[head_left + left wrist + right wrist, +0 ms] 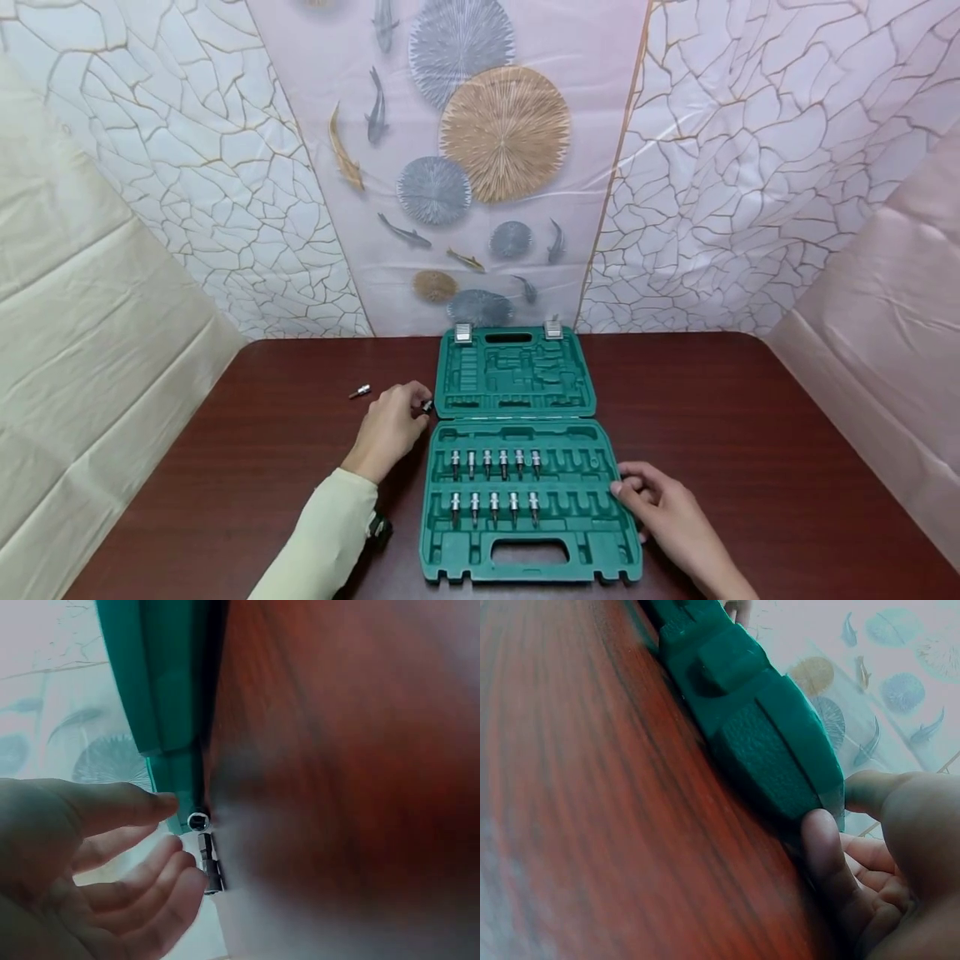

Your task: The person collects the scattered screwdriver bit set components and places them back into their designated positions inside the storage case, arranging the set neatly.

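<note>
Bit socket point(427, 406) – small chrome piece, lying on table just left of the green case's hinge corner. Wrist view shows it clearer point(205, 851): short steel shank w/ round socket end, tucked against case edge, on the wood.

Handling, by judgement: solid steel, stiff, not fragile, light for one hand but dense for its size. Polished chrome = slick; round body will roll on the table. Best hold prob. a thumb-and-forefinger pinch across the thicker socket end, not the thin bit shank.

L hand point(387, 429) – fingers loosely curled, tips at the socket; thumb and fingers point(161, 859) narrow around it, touching or nearly so. Can't tell if it's actually pinched yet. Pale green sleeve on that arm.

R hand point(663, 508) – fingers laid relaxed on case's right rim, thumb point(826, 855) against outer wall, steadying; grips nothing.

Case point(525, 562) – green moulded plastic, open flat, lid point(516, 375) folded back toward wall. Base holds two rows of bit sockets point(495, 483) upright in slots; slots to the right of them unfilled. Handle cut-out at near edge.

Further out: one more loose bit point(361, 391) on table, well left of L hand. Dark red-brown wood table point(750, 417); patterned sheeting w/ fish and round leaves behind.
</note>
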Demonstrator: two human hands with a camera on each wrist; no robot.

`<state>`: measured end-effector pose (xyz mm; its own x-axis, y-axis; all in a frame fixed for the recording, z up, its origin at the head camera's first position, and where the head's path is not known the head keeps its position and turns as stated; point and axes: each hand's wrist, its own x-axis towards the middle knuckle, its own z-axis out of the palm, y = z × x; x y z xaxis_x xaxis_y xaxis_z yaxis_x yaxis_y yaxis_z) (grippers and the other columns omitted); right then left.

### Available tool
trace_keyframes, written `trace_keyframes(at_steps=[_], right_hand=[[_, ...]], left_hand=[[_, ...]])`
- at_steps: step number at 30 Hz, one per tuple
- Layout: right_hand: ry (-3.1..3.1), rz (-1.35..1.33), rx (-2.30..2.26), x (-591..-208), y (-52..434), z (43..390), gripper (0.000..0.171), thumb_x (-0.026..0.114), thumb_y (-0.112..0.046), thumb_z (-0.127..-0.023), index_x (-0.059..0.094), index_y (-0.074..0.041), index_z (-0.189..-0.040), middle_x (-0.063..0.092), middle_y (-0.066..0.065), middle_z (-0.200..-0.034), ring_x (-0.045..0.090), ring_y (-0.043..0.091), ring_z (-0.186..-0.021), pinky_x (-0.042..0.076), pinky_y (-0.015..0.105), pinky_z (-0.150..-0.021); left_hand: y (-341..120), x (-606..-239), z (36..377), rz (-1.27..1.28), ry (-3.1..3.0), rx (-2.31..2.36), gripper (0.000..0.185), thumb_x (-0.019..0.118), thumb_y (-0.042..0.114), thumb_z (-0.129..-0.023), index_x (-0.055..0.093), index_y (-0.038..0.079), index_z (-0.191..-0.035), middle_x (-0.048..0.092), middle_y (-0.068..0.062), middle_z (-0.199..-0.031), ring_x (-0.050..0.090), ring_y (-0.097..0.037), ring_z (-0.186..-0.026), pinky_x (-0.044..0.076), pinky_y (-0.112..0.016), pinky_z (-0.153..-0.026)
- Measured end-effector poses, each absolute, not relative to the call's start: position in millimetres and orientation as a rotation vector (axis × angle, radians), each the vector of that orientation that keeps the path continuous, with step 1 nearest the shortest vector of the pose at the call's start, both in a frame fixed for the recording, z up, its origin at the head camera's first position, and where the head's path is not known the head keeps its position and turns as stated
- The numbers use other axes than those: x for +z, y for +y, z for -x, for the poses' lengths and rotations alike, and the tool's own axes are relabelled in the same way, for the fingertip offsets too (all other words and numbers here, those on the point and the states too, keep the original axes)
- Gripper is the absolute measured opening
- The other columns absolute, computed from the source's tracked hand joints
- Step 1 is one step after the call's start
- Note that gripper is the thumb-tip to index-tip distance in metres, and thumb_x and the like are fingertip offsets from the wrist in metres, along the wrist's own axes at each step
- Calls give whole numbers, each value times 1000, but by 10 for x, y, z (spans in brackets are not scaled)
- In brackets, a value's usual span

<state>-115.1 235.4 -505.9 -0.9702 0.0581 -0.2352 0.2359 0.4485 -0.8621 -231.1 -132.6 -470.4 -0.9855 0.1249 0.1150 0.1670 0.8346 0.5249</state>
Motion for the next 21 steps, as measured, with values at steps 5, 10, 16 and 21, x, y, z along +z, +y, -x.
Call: trace_keyframes(at_steps=[5, 10, 16, 21], right_hand=[[2526, -243, -1548, -5084, 2332, 1154, 56, 70, -37, -103, 59, -1, -143, 69, 6, -109, 64, 17, -82, 57, 37, -60], [2538, -241, -1547, -5081, 2324, 1152, 56, 70, -37, -103, 59, 0, -143, 69, 6, -109, 64, 17, -82, 57, 36, -60], [2528, -251, -1559, -5094, 2340, 1141, 56, 71, -38, -102, 60, -2, -143, 69, 5, -108, 64, 17, -82, 57, 36, -60], [2550, -231, -1562, -5080, 2363, 1134, 56, 71, -37, -102, 60, -1, -142, 69, 6, -108, 64, 16, -82, 57, 36, -60]], left_hand=[[-1309, -4758, 2388, 235, -3022, -760, 29, 76, 6, -96, 75, 7, -125, 75, -13, -114, 64, -18, -71, 54, -34, -60], [-1309, -4782, 2448, 286, -3014, -665, 12, 75, 5, -96, 75, 6, -108, 75, -10, -99, 61, -18, -64, 51, -35, -57], [-1314, -4744, 2417, 244, -3057, -551, 10, 78, 10, -96, 68, 10, -94, 70, -5, -85, 63, -20, -66, 52, -39, -56], [-1337, -4701, 2376, 204, -3049, -556, 7, 76, 9, -96, 70, 10, -93, 72, -5, -91, 65, -20, -70, 54, -40, -58]])
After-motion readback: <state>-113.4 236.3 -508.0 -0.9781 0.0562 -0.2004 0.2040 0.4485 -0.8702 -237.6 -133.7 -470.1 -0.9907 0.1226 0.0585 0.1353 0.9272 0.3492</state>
